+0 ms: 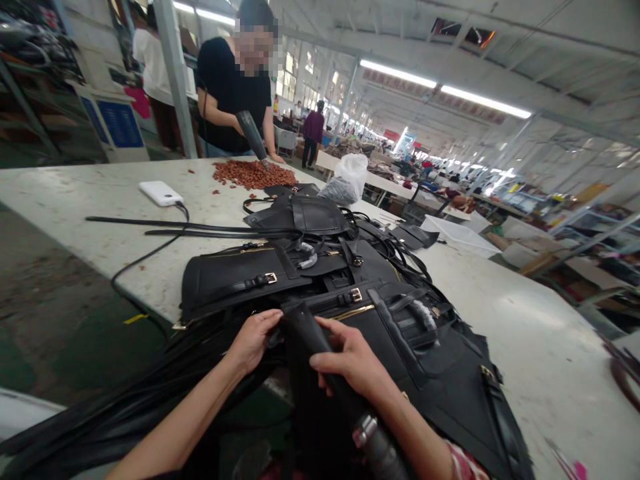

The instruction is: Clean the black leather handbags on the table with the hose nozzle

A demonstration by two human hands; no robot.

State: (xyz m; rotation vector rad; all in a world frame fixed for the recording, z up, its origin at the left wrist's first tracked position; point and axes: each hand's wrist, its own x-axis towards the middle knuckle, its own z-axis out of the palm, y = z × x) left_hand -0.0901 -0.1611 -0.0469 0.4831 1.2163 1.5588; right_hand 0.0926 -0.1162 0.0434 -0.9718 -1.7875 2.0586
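The right hand (350,363) is wrapped around the black barrel of a heat gun (320,350), fingers curled over the top and thumb underneath, with the nozzle end pointing away toward the far left. The left hand (255,340) pinches a black strap (273,333) right at the gun's tip, fingertips closed on it. Both hands work at the near edge of a white table (75,200), over a pile of black leather bags (310,280) with gold buckles and zips. Long black straps trail off the near left edge. At the far side a person in a black shirt (225,87) points another heat gun (253,137) at a heap of small reddish-brown pieces (253,175). A white power bank (160,193) lies to the left, its cable running toward the near edge.
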